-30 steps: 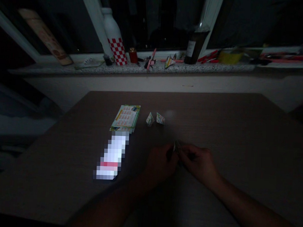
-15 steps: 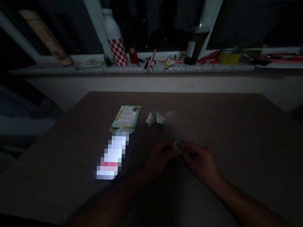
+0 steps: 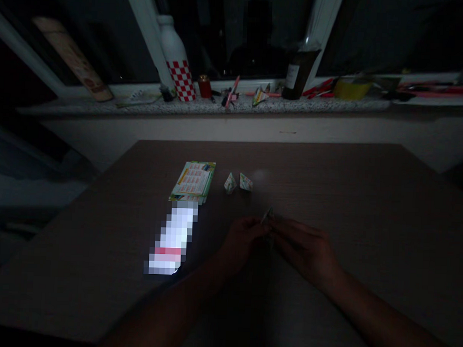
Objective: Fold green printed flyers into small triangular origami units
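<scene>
A small folded piece of paper (image 3: pixel 268 214) is held between both hands above the table, its lower part mostly hidden by fingers and shadow. My left hand (image 3: pixel 245 240) pinches it from the left. My right hand (image 3: pixel 307 247) presses on it from the right, fingers stretched close together. Beyond the hands, two small folded paper shapes (image 3: pixel 230 183) with pointed tops stand side by side on the table. Left of them lies a stack of printed paper sheets (image 3: pixel 193 180) with green edges.
A lit phone (image 3: pixel 172 237) lies below the stack on the wooden table (image 3: pixel 348 187). On the granite windowsill (image 3: pixel 218 108) stand a white bottle with red checks (image 3: pixel 180 75), a red jar (image 3: pixel 204 86), a dark bag with a label (image 3: pixel 293 77) and a yellow roll (image 3: pixel 352 89).
The folded paper has turned and sunk lower between my fingers, so less of it shows. My right fingers have straightened and reach further left against it.
</scene>
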Tool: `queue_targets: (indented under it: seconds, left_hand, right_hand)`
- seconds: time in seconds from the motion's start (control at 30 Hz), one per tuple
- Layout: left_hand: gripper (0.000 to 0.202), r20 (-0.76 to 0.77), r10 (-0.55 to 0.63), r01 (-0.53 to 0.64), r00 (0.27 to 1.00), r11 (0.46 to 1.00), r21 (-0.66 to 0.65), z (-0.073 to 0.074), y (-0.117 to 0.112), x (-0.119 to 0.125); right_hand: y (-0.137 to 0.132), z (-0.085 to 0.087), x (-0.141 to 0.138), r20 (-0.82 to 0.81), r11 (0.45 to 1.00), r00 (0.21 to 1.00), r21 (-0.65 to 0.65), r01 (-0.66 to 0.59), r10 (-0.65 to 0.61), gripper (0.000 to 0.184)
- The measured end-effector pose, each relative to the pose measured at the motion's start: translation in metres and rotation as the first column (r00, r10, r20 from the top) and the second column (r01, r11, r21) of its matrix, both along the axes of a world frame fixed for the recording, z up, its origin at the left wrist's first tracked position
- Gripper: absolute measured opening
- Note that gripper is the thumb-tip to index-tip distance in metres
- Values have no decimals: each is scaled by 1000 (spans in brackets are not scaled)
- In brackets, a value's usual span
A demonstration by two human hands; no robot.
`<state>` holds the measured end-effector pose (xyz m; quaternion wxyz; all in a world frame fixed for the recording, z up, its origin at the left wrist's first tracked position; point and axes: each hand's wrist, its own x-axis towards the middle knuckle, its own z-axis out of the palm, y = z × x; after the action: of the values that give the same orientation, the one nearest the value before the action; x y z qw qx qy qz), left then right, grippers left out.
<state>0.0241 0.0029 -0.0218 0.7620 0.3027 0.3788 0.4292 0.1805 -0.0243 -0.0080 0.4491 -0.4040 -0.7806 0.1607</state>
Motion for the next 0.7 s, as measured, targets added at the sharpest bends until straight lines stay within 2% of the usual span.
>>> queue_targets:
  seconds: [0.3,0.47,0.7]
  left_hand:
    - [15,-64,-19,20,998,1000,2,-1,-1,0]
    - [16,-38,-3,3,999,1000,-7,-2,0,0]
    - [21,-132,65,-60,989,997,43,5,1,-4]
  right_hand:
    - [0,-3,2,45,999,999,38,-9,8,28]
    - [1,-2,3,34,1000,999,-2,-20,20,27]
    - [15,7,2,71,992,996,-112,-52,60,27]
